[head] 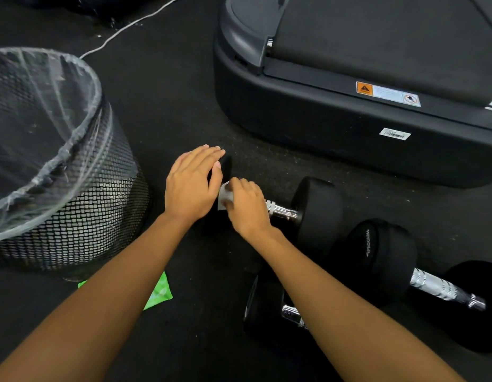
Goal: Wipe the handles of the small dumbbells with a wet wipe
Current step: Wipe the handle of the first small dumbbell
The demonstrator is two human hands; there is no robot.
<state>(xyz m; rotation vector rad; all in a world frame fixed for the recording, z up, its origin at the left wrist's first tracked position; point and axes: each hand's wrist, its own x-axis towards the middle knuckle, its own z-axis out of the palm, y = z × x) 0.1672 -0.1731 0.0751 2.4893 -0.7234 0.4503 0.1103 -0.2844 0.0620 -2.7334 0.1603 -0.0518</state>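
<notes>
A treadmill (349, 119) base fills the far right of the black floor (170, 106), and a mesh bin (74, 216) with a clear liner stands at the left. Between them lie three dumbbells. The nearest dumbbell (262, 307) and the long one (388, 260) lie untouched; the far dumbbell (318, 213) is under both hands. The left hand (191, 186) lies flat, fingers straight, on its left head. The right hand (247, 208) curls around a wet wipe (224, 195) on the chrome handle (282, 210). A green packet (160, 292) peeks out beneath the left forearm.
</notes>
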